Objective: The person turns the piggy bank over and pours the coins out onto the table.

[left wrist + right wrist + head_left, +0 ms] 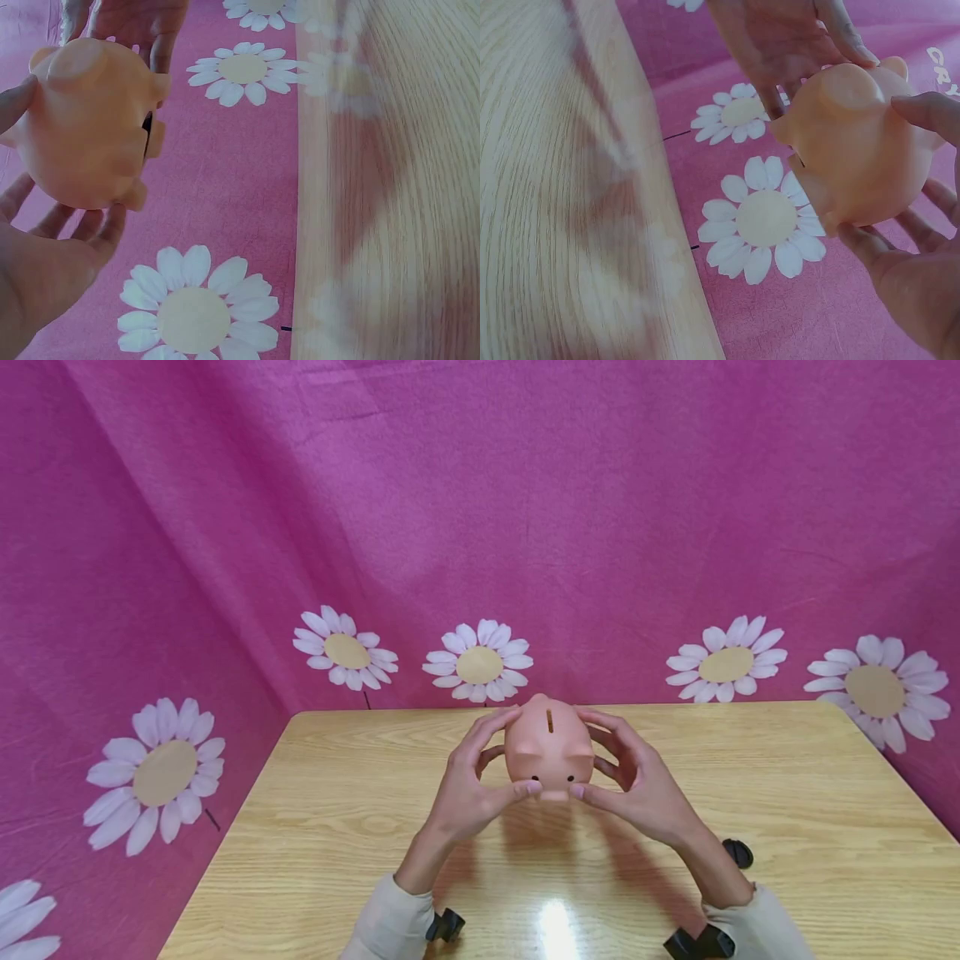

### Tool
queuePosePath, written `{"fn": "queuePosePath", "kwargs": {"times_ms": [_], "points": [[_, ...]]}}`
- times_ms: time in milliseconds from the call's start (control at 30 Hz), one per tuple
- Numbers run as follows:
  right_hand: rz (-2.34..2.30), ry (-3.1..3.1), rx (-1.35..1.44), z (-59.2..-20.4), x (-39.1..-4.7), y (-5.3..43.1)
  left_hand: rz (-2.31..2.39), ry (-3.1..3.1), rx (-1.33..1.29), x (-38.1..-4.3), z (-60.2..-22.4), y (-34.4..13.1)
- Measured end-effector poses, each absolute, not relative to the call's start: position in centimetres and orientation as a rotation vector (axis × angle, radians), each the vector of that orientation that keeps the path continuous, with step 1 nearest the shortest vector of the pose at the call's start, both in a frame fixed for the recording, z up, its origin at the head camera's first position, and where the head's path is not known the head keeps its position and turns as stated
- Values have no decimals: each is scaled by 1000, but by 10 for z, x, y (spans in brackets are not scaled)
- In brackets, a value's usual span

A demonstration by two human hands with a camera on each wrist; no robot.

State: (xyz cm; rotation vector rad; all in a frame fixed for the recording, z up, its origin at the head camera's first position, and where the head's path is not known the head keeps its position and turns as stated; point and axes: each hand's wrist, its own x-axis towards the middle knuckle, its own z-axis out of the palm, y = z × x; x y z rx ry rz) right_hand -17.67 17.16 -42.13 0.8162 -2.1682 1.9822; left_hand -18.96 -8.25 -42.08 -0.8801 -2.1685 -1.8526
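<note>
Magenta flowered cloth (525,527) behind the piggy bank (550,755); wooden worktop (337,802) beneath it. Left hand (476,785) and right hand (645,789) at opposite flanks of the piggy bank, fingers (491,723) curled around it, thumbs (516,791) pressed beside its snout (553,796), holding it up off the worktop. Coin slot (550,721) in its back.

My head view is bright and clear. A white glare shines on the table (337,827), and soft shadows lie below my pink pig (551,747). Both wrist views look paler and hazy, with flowers (244,69) mirrored in the table.
</note>
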Motion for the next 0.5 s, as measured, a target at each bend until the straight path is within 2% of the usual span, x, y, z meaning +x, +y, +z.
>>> {"fn": "queuePosePath", "kwargs": {"times_ms": [300,500], "points": [[1932,-2005,968,-419,-176,175,-1869,-1980,-1059,-190,-418,-84],[1962,-2024,951,-419,-177,174,-1871,-2011,-1032,-189,-418,-84]]}}
